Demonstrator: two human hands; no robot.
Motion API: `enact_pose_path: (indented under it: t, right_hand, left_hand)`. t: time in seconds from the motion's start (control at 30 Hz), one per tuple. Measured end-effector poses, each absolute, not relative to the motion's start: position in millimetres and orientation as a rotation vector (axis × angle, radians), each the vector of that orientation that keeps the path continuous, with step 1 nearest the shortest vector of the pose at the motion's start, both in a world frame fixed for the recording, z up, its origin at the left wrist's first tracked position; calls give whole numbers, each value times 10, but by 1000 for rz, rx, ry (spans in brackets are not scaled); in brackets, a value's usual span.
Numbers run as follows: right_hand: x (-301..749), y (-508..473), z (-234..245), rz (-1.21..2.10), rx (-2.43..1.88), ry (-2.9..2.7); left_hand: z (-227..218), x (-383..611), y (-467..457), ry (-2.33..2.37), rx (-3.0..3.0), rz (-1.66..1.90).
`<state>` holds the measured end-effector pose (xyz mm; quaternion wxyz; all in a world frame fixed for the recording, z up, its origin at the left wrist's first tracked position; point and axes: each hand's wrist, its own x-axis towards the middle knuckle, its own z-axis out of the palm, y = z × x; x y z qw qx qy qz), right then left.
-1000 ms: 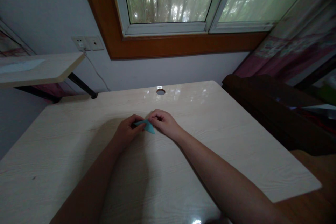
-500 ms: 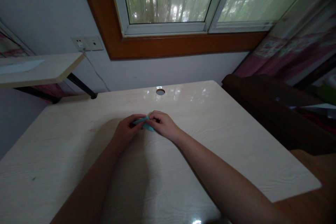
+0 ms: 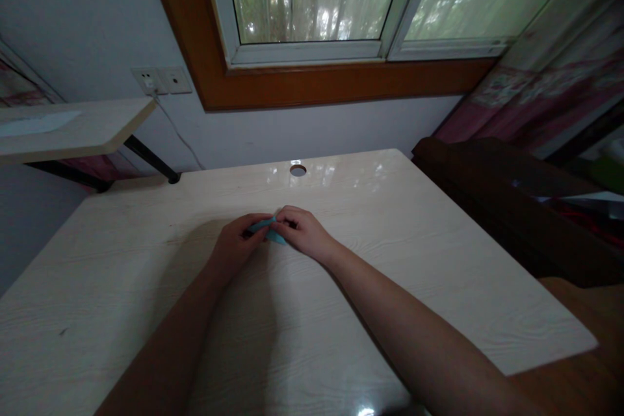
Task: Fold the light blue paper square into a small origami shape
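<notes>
A small folded piece of teal paper (image 3: 266,229) lies at the middle of the pale wooden table (image 3: 414,260), pinched from both sides. My left hand (image 3: 238,244) grips its left end with curled fingers. My right hand (image 3: 305,234) holds its right end, fingertips closed over the fold. Both hands touch each other above the paper, and most of the paper is hidden under the fingers.
A round cable hole (image 3: 298,170) sits near the table's far edge. A second light tabletop (image 3: 73,127) stands at the left by wall sockets (image 3: 160,80). Dark wooden furniture (image 3: 511,201) borders the right side. A window (image 3: 316,0) is ahead.
My hands have drawn closer together over the paper, so less of the teal shape shows than a second ago. In the last half second nothing visibly moved.
</notes>
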<state>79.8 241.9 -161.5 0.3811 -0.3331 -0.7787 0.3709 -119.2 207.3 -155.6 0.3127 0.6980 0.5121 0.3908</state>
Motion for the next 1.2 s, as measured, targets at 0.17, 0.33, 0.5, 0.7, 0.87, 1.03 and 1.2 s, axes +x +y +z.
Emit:
enact_pose_path:
  t: [0.17, 0.33, 0.5, 0.7, 0.87, 1.03, 1.2]
  right_hand:
    - [791, 2418, -1602, 935, -827, -2002]
    - [807, 2435, -1601, 1075, -818, -1877]
    - [822, 2468, -1629, 1307, -796, -1696]
    - [849, 2482, -1608, 1391, -780, -1688]
    - [859, 2482, -1582, 1409, -766, -1704]
    - [858, 2491, -1581, 1437, -803, -1706]
    - [861, 2490, -1578, 1400, -805, -1727]
  left_hand:
    - [-1575, -1205, 2081, 1361, 1863, 1032]
    - [-1572, -1215, 2072, 1316, 1740, 1080]
    - [-1576, -1218, 2062, 1253, 1631, 1114]
    - [-1551, -1213, 2043, 1248, 1728, 1089]
    - [-1516, -1201, 2032, 1244, 1786, 1069]
    - [-1510, -1204, 2031, 1272, 1824, 1050]
    - [-1521, -1208, 2029, 1274, 1826, 1049]
